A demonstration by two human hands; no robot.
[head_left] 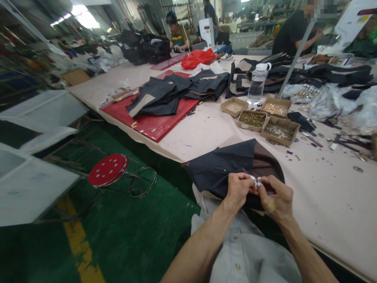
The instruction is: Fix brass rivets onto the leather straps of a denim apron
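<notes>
A dark fabric panel (219,163) with a brown side (266,159) lies over the table's near edge, draping toward my lap. Small gold-coloured studs show on its dark face. Over this panel, my left hand (238,188) is closed in a pinch. My right hand (277,194) pinches just beside it, fingertips almost meeting those of the left. Small white bits (255,181) show at the fingertips of both hands; whether these are tape on the fingers or a held piece, I cannot tell. Anything smaller between the fingers is hidden.
Cardboard trays (251,120) of small metal parts and a water bottle (257,84) stand beyond the panel. Dark cut pieces (173,92) lie on a red board (159,131). A metal pole (299,51) rises at right. A red stool (107,169) stands left. Several people work behind.
</notes>
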